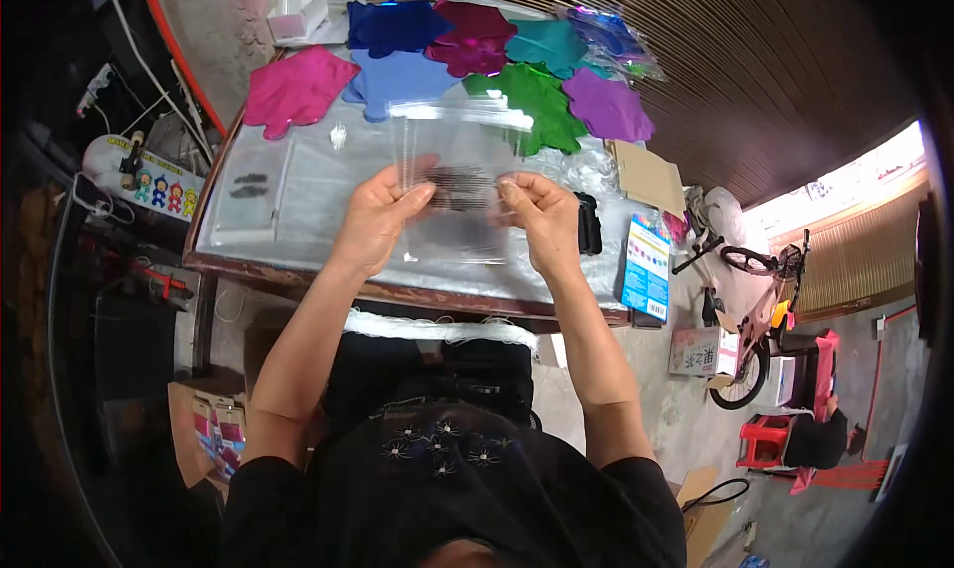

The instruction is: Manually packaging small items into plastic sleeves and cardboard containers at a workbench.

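Observation:
Above the table, both my hands hold a stack of transparent plastic bags [457, 232] with dark print across the middle. My left hand [383, 218] pinches the left edge between thumb and fingers. At the opposite edge, the thumb and fingers of my right hand [542, 215] are closed on the bags and look slightly blurred. The bags' upper end is bright with glare. More transparent bags [250, 210] with dark print lie flat on the table left of my left hand. A black object [589, 225] of unclear kind lies just right of my right hand.
Flat shiny foil-like pieces, pink [298, 89], green [532, 111] and purple [608, 106] among them, cover the table's far side. Cardboard [646, 175] and a blue printed package [646, 265] lie right. A bicycle [760, 320] and a person [817, 439] near a red stool [763, 441] appear further right.

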Action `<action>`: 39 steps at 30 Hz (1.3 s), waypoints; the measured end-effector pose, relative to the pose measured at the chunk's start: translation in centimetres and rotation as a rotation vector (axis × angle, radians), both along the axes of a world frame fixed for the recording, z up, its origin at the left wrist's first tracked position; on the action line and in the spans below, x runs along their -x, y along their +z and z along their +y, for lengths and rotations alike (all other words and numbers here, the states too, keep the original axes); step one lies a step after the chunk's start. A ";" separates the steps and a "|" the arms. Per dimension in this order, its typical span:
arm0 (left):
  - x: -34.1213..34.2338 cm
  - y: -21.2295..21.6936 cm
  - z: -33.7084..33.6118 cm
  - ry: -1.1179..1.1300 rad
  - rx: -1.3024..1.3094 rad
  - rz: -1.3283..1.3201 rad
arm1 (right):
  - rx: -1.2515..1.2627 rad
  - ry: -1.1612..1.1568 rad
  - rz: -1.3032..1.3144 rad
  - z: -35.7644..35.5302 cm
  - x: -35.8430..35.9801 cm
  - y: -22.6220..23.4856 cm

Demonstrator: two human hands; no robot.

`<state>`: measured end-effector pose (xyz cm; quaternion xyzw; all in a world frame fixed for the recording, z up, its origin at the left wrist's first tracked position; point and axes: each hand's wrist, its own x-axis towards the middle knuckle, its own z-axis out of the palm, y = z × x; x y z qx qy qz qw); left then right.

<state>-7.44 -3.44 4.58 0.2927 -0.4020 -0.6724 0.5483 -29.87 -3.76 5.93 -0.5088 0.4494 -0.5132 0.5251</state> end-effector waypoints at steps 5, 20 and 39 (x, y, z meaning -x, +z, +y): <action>1.7 -1.0 1.7 -0.006 0.025 -0.112 | -0.041 -0.104 -0.063 2.9 1.4 -1.1; 0.7 -3.5 0.3 -0.157 -0.215 -0.055 | -0.046 -0.151 -0.120 3.8 2.9 -4.2; 1.3 -4.6 0.6 -0.052 -0.157 -0.036 | 0.056 -0.153 -0.157 2.1 -1.4 -5.0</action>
